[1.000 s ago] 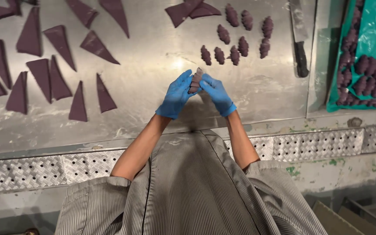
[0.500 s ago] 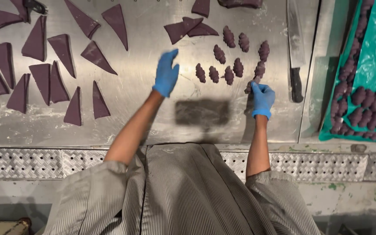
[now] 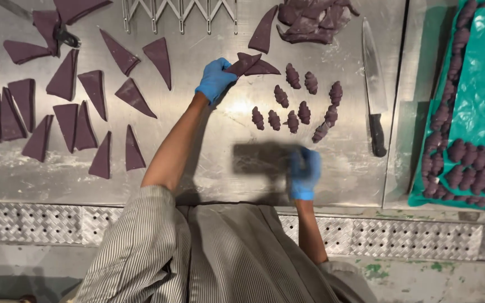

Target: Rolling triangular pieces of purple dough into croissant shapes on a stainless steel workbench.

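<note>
- Your left hand (image 3: 215, 78) reaches to the far middle of the steel worktop (image 3: 209, 168) and pinches the near corner of a purple dough triangle (image 3: 252, 64), one of a pair overlapping there.
- Lift that top triangle alone; peel it off its neighbour slowly, since the two overlap and will probably cling.
- Keep the pinch at the corner and let the sheet hang flat, so it does not stretch out of shape.
- Your right hand (image 3: 304, 171) is at the near edge of the worktop, blurred by motion; I cannot tell whether it is open or closed, and nothing shows in it.
- Bring both hands together over the bare steel near you, in front of the rolled pieces.
- The rolled dough crescents (image 3: 298, 106) lie in a loose cluster just right of the triangle; mind your left wrist as it draws back so that it does not brush them.
- More cut triangles (image 3: 74, 112) are spread across the left of the worktop, well apart from each other.
- The knife (image 3: 374, 90) lies to the right of the crescents, handle toward you; keep your right hand short of it.
- A heap of dough scraps (image 3: 310, 19) sits at the far edge, and a green tray (image 3: 478, 78) lined with finished pieces stands at the far right.
</note>
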